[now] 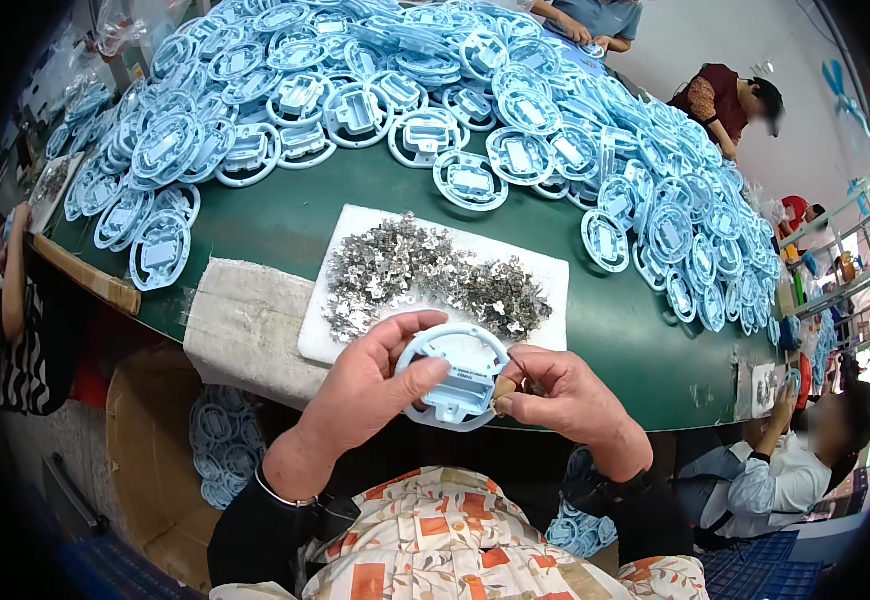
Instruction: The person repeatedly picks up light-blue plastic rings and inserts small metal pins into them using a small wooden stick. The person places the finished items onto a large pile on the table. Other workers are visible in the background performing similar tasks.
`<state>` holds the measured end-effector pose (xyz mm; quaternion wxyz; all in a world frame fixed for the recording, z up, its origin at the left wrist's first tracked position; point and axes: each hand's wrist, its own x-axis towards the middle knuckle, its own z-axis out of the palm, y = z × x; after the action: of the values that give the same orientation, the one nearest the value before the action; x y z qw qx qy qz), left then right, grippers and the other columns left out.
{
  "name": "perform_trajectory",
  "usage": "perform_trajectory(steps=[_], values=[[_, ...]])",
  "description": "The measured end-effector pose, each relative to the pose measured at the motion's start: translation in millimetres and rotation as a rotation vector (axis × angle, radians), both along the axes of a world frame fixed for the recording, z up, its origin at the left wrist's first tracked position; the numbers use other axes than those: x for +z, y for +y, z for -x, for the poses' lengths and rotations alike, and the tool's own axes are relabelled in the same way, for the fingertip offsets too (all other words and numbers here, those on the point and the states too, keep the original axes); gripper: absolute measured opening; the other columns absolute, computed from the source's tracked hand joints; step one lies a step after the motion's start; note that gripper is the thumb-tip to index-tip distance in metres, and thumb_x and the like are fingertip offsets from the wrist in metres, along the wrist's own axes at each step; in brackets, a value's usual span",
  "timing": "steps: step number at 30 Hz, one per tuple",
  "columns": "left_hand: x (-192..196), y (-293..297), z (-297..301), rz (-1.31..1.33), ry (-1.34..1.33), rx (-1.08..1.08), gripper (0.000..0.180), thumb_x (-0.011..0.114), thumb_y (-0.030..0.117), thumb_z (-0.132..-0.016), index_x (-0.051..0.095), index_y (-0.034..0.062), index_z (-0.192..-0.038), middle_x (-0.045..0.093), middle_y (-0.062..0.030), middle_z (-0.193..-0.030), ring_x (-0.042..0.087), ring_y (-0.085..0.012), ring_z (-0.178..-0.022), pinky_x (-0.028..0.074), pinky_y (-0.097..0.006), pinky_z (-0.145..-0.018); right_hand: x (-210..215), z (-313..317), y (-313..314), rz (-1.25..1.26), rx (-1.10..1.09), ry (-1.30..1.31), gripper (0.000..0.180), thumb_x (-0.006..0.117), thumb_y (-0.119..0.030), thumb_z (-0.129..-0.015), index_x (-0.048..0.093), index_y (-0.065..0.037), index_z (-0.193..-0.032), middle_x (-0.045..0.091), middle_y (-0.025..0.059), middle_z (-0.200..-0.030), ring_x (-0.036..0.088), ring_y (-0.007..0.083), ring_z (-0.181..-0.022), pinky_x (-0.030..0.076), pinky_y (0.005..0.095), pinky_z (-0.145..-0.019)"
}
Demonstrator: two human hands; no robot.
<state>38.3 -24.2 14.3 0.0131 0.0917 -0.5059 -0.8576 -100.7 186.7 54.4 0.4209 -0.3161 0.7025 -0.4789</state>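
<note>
My left hand (370, 385) grips a round light-blue plastic part (455, 375) with a rectangular centre, thumb across its left rim. My right hand (560, 395) touches the part's right edge and pinches a small thin metal piece (518, 366) with a brownish tip against it. Just beyond the hands, a white foam sheet (545, 275) on the green table (285, 215) carries a heap of small silvery metal clips (425, 275).
A large pile of the same blue round parts (405, 90) covers the far table. More blue parts fill a cardboard box (145, 450) at lower left. Other people sit at the left (20, 330), right (785, 470) and far side (730, 100).
</note>
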Motion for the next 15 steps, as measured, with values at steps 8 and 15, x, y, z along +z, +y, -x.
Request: perform_trajectory(steps=[8,15], values=[[-13,13,-2,0.328,-0.117,-0.046,0.040,0.075,0.020,-0.094,0.057,-0.0012,-0.123,0.068,-0.0084,-0.105,0.064,-0.0104,-0.093,0.056,-0.027,-0.080,16,1,1,-0.007,-0.125,0.341,0.008,0.074,-0.008,-0.084,0.069,-0.002,-0.086,0.063,0.0016,-0.093,0.054,0.0081,-0.079,0.043,0.0244,-0.066],[-25,35,1,0.321,-0.030,0.165,0.050,0.068,0.017,-0.097,0.050,-0.0033,-0.138,0.070,-0.0157,-0.114,0.067,-0.0178,-0.104,0.055,-0.033,-0.089,-4,-4,-7,-0.069,-0.238,0.407,0.010,0.074,-0.008,-0.084,0.069,-0.001,-0.088,0.064,0.0058,-0.078,0.057,0.0120,-0.066,0.048,0.0272,-0.062]])
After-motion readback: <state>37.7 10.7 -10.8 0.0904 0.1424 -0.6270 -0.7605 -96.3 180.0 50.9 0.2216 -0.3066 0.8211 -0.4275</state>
